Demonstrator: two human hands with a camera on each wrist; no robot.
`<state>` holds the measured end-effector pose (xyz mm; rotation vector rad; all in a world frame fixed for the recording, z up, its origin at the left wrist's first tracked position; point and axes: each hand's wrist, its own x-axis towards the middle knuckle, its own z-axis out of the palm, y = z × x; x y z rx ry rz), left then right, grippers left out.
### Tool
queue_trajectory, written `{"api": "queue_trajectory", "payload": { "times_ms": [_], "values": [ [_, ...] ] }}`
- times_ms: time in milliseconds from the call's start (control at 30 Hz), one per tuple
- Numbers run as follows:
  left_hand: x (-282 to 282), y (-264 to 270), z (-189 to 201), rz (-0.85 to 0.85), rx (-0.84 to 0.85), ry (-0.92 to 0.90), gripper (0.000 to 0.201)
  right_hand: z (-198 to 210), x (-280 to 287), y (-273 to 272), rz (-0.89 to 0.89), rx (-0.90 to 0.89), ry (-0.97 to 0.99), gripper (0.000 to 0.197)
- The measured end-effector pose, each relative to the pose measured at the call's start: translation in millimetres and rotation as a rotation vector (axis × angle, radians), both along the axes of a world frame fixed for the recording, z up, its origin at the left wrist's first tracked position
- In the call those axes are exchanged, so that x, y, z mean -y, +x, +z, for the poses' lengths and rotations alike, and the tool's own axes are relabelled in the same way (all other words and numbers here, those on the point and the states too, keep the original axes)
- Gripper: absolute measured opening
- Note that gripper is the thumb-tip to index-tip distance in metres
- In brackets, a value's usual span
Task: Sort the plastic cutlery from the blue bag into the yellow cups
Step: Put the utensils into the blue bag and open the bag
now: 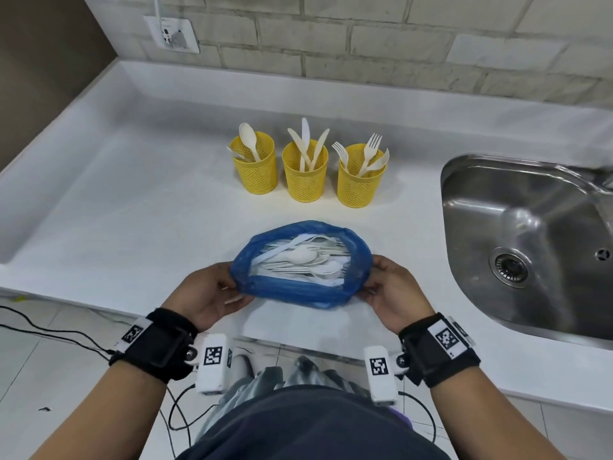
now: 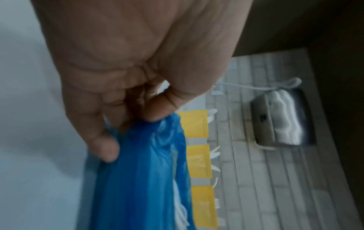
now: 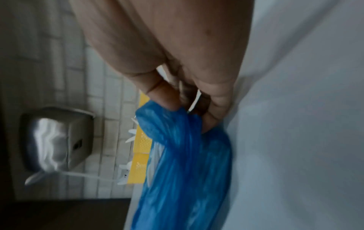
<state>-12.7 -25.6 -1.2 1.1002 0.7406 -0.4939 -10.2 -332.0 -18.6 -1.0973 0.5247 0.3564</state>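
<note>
A blue plastic bag [image 1: 298,292] lies on the white counter, its mouth rolled wide open over a heap of white plastic cutlery [image 1: 303,258]. My left hand [image 1: 212,293] pinches the bag's left rim [image 2: 149,155] between thumb and fingers. My right hand [image 1: 389,288] pinches the right rim [image 3: 177,140] the same way. Behind the bag stand three yellow mesh cups: the left cup [image 1: 255,164] holds spoons, the middle cup [image 1: 305,172] knives, the right cup [image 1: 361,177] forks. The cups [image 2: 197,161] also show blurred past the bag in the left wrist view.
A steel sink [image 1: 530,240] is set into the counter on the right. A brick-tile wall [image 1: 365,44] with a socket [image 1: 175,34] runs behind. A metal dispenser [image 2: 281,118] hangs on that wall. Cables [image 1: 49,336] trail on the floor at the left.
</note>
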Motion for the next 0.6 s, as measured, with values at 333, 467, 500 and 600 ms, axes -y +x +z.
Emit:
{"api": "queue_trajectory", "payload": {
  "times_ms": [333, 467, 500, 600],
  "values": [
    [5, -1, 17, -0.333, 0.205, 0.567, 0.014, 13, -6, -14, 0.442, -0.031, -0.563, 0.039],
    [5, 1, 14, -0.248, 0.241, 0.457, 0.007, 7, -10, -7, 0.292, 0.119, -0.534, 0.019],
    [4, 1, 12, -0.210, 0.236, 0.413, 0.008, 8, -11, -6, 0.247, 0.139, -0.475, 0.012],
    [4, 6, 2, -0.002, 0.109, 0.096, 0.014, 8, -10, -2, 0.128, 0.124, -0.263, 0.022]
  ]
}}
